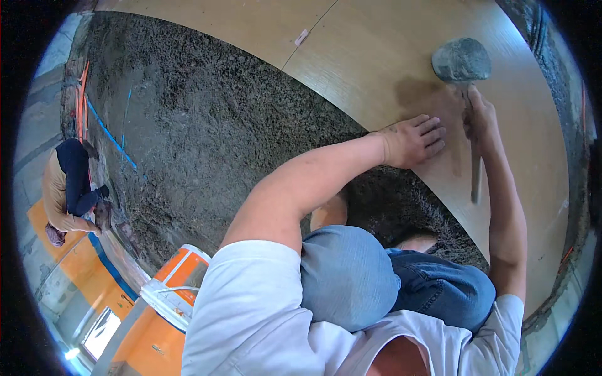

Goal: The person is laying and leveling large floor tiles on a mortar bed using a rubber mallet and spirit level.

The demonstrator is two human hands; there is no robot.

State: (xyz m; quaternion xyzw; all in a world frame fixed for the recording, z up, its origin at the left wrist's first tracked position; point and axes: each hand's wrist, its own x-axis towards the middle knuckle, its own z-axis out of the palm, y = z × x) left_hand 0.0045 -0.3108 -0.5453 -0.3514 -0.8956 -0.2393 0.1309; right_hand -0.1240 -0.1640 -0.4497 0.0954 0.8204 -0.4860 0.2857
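In my right hand point(480, 116) is a rubber mallet point(463, 61), its fingers wrapped round the handle just below the dark grey head. The mallet's head is over a large tan floor tile point(370, 56), and the handle's end points back toward me. My left hand point(415, 140) lies flat on the same tile near its edge, fingers stretched out. Left of that edge spreads rough, dark wet mortar point(219, 94). Whether the mallet's head touches the tile I cannot tell.
A small pale piece point(301, 37) sits at the joint between tiles. Orange and blue lines point(111, 135) run along the left side of the mortar. Another person point(70, 188) bends down at the far left. A white and orange bucket point(179, 282) stands beside my left arm.
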